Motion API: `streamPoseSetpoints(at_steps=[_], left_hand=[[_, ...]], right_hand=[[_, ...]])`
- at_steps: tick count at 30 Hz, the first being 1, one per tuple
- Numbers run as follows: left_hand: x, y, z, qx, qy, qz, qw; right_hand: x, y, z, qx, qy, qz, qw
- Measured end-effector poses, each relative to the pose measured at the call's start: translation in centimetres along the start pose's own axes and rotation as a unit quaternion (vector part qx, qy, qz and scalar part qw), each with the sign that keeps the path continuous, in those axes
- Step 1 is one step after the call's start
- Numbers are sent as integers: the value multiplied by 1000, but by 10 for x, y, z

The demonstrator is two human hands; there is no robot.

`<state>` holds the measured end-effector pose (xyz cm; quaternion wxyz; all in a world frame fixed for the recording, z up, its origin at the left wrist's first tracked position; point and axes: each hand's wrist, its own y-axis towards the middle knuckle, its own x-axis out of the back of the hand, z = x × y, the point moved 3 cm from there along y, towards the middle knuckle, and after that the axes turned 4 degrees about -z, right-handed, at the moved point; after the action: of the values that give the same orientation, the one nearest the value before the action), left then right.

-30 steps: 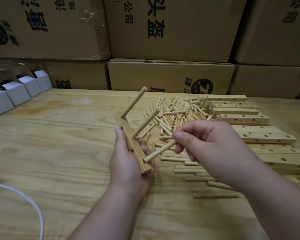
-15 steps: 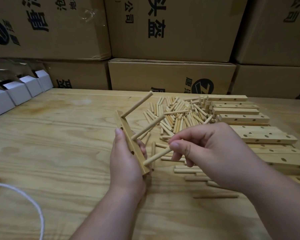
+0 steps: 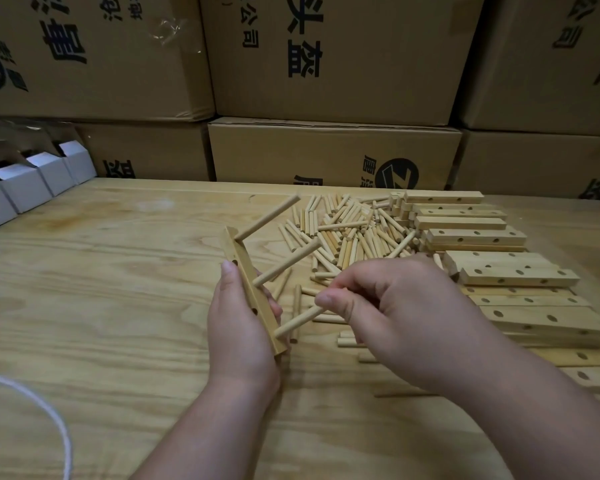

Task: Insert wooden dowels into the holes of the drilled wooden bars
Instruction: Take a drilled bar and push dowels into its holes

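Observation:
My left hand [image 3: 238,332] grips a drilled wooden bar [image 3: 243,271], held on edge above the table. Three dowels stick out of the bar to the right: a top dowel [image 3: 269,218], a middle dowel [image 3: 286,263] and a bottom dowel [image 3: 297,322]. My right hand [image 3: 399,315] pinches the free end of the bottom dowel, whose other end sits in the bar's lowest hole. A heap of loose dowels [image 3: 347,233] lies behind my hands. Stacked drilled bars [image 3: 520,275] lie to the right.
Large cardboard boxes [image 3: 333,150] wall off the back of the wooden table [image 3: 101,289]. White open cartons [image 3: 25,187] stand at the far left. A white cord [image 3: 32,400] curves over the near left corner. More loose dowels lie under my right hand.
The bar with its dowels has tilted a little, its top dowel swinging rightward. My right hand has slid left along the bottom dowel toward the bar.

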<state>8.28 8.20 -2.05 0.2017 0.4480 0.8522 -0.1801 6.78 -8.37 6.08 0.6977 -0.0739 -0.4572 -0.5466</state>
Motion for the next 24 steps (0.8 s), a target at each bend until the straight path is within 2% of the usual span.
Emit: streamPoseSetpoints(at_steps=[4,10,14,20,24], left_hand=[[0,1,4,-13,46,10,999],[-2,-3,4,-83,91,35,992],[0,-2,4,-82,67,31,994],[-2,-1,7,-46,41,78,995],[-2,-1,7,-73,31,53,995]], right_hand=[[0,0,-5,-20,-64,43,997],[-8,-1,-5,-24,-86,152,984],[-17,-3,-1,1,-101,140,985],[-16,-3,1,8,-89,148,985],[-20,-4,0,1,-90,135,987]])
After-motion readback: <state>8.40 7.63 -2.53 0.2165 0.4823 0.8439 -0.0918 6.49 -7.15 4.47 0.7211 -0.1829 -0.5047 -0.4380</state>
